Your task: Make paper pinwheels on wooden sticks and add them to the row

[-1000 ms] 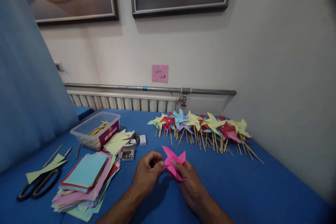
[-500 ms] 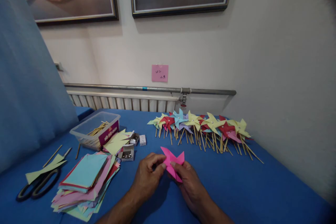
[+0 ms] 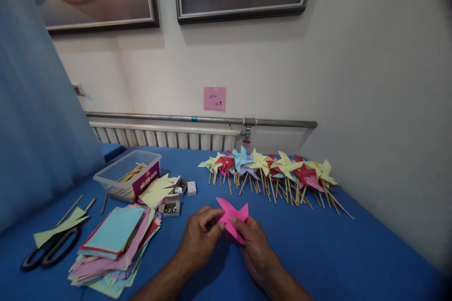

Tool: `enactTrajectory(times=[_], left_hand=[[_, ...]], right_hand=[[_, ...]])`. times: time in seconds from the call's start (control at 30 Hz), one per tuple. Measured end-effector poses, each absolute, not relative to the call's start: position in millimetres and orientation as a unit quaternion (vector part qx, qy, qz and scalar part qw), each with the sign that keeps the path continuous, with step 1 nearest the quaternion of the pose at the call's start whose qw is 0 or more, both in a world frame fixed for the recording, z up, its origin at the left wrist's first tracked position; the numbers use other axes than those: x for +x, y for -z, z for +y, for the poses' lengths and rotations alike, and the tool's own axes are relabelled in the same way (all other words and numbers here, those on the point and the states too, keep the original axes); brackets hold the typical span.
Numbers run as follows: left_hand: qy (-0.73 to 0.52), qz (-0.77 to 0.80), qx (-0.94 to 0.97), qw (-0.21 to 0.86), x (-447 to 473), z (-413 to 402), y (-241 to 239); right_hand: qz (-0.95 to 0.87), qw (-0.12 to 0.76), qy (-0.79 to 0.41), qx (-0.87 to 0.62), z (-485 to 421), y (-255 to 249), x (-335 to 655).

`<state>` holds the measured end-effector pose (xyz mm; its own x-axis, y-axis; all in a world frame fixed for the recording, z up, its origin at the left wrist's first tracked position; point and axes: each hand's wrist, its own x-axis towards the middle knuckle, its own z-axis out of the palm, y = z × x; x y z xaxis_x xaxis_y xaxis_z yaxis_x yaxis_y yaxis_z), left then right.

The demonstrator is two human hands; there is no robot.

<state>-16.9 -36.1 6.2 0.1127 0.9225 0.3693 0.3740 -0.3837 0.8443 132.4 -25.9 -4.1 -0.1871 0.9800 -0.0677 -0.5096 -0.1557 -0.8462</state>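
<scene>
"Starting with the head view, what is the state of the right hand [image 3: 259,249]?"

"Closed. Thumb pressed on the front of a pink pinwheel [image 3: 228,210], fingers behind, gripping it above the table just right of the left hand [image 3: 199,233]."

"And the left hand?"

"Partly curled. Thumb and index finger lie close together at the pinwheel's left side. I cannot tell whether they grip the paper or only touch it."

"Surface?"

"A blue tablecloth [image 3: 353,254]. Toward the back right lies a row of pinwheels [image 3: 260,162] in yellow, red, blue and purple, their sticks pointing forward. On the left stands a clear plastic tub [image 3: 147,177] holding wooden sticks [image 3: 132,172]. Beside it, an open box [image 3: 175,201] contains small metal pieces [image 3: 171,209]. Nearer the person is an uneven stack of coloured paper [image 3: 115,230]. To its left lie scissors [image 3: 52,251], a pale green paper piece [image 3: 60,229] across them."

"Room?"

"A radiator [image 3: 160,139] below a grey pipe [image 3: 212,119], a pink note [image 3: 214,99] on the wall, two framed pictures above, cut off by the upper edge, and a blue curtain [image 3: 38,103] at left."
</scene>
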Motion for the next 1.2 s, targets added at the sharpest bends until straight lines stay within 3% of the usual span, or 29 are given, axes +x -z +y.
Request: enactTrajectory(times=[1.2], left_hand=[[-0.474, 0.468, 0.685, 0.296, -14.9, -43.6, -19.0]], right_hand=[[-0.330, 0.551, -0.690, -0.334, -20.9, 12.9, 133.4]])
